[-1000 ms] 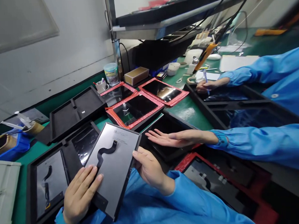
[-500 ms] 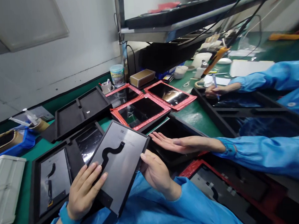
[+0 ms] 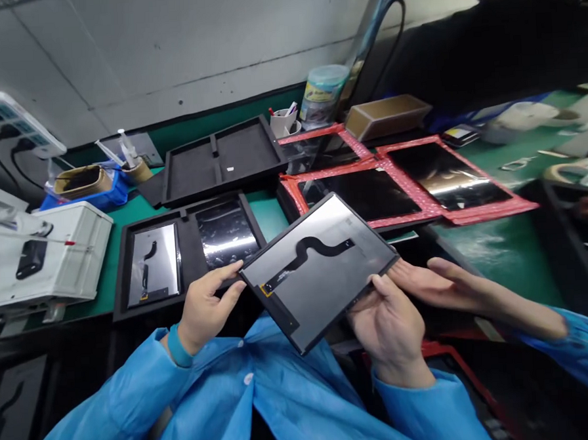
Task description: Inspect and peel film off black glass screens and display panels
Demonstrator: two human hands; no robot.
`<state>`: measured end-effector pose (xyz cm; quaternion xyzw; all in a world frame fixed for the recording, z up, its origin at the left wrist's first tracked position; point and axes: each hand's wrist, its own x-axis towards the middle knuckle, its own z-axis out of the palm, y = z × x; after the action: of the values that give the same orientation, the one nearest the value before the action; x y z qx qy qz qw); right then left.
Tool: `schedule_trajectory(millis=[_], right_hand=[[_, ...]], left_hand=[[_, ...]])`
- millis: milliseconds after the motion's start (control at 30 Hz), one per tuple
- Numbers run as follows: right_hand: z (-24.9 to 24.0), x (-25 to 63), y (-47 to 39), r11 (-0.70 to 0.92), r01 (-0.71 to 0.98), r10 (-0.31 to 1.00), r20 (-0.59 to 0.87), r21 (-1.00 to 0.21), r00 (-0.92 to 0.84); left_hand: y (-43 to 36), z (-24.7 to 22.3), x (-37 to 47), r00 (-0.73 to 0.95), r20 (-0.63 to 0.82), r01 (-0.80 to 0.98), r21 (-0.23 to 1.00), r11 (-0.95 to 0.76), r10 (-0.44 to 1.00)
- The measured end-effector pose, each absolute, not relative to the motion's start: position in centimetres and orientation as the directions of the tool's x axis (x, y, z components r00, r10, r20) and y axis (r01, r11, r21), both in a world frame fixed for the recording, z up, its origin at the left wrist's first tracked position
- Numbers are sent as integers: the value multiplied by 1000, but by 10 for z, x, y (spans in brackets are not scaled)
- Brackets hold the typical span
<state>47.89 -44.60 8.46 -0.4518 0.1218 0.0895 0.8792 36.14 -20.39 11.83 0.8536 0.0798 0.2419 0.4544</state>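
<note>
A silver-backed display panel (image 3: 322,291) with a dark wavy flex cable is held tilted above my lap. My right hand (image 3: 391,326) grips its lower right edge, thumb on the silver face. At its left corner is my left hand (image 3: 210,306), fingers and thumb apart, close to the edge; whether it touches is hard to tell. Another person's hand (image 3: 440,284) reaches in from the right, its fingertips at the panel's right corner. To the left, a black tray (image 3: 190,252) bears a similar panel (image 3: 154,263) and a dark glossy screen (image 3: 225,229).
Red-wrapped screens (image 3: 364,193) lie at the centre back, beside a black tray (image 3: 245,150). Behind them are a clear tub (image 3: 324,97) and a cardboard box (image 3: 390,115). A white device (image 3: 74,264) stands at left, near a blue bin (image 3: 108,195).
The view has swung right to left, bringing the power strip in. The held panel has turned to lie more sideways. My left hand has slid off its face to the corner; the other person's hand now meets it.
</note>
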Motion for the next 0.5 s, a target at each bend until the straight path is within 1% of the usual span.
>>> schedule_trajectory(millis=[100, 200, 367, 500], right_hand=[[90, 478, -444, 562, -251, 19, -291, -788, 956], [93, 479, -443, 561, -220, 5, -263, -798, 965], [91, 479, -448, 590, -165, -24, -222, -791, 975], [94, 482, -456, 613, -155, -62, -243, -775, 968]], left_hand=[[-207, 119, 364, 882, 199, -25, 924, -381, 426], [-209, 119, 369, 880, 65, 29, 981, -190, 471], [-216, 125, 379, 878, -94, 106, 994, 1, 469], [-224, 136, 395, 886, -161, 117, 985, 125, 435]])
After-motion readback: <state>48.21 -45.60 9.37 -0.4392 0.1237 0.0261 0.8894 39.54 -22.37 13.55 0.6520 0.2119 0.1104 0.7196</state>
